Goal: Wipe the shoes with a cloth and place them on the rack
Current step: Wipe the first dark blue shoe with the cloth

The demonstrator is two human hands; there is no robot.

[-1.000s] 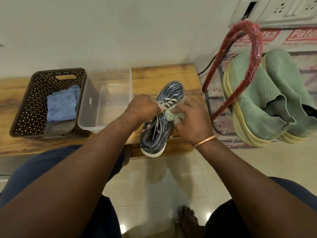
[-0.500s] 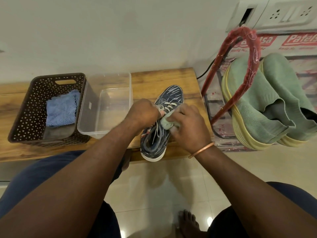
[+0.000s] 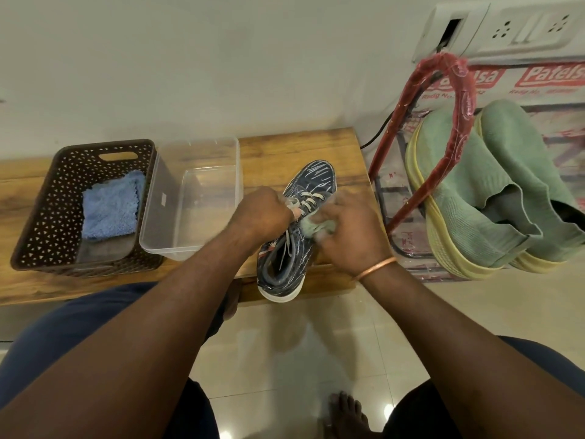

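Shoe (image 3: 313,182): one dark lace-up, on the bench's (image 3: 278,150) right end, heel over the front edge, handy for wiping.
Left hand (image 3: 259,213): curled around the laces, apparently steadying it.
Right hand (image 3: 348,236): clamped on one green cloth (image 3: 316,225), pressed against the shoe's side.
Rack (image 3: 463,99): right of the bench, with two green shoes (image 3: 459,191), likely finished.
Spares: one blue cloth (image 3: 109,207), one basket (image 3: 47,201), one tub (image 3: 196,144), bench's left.

Left hand (image 3: 261,213) and right hand (image 3: 346,234) sit close together out front, both curled tight.
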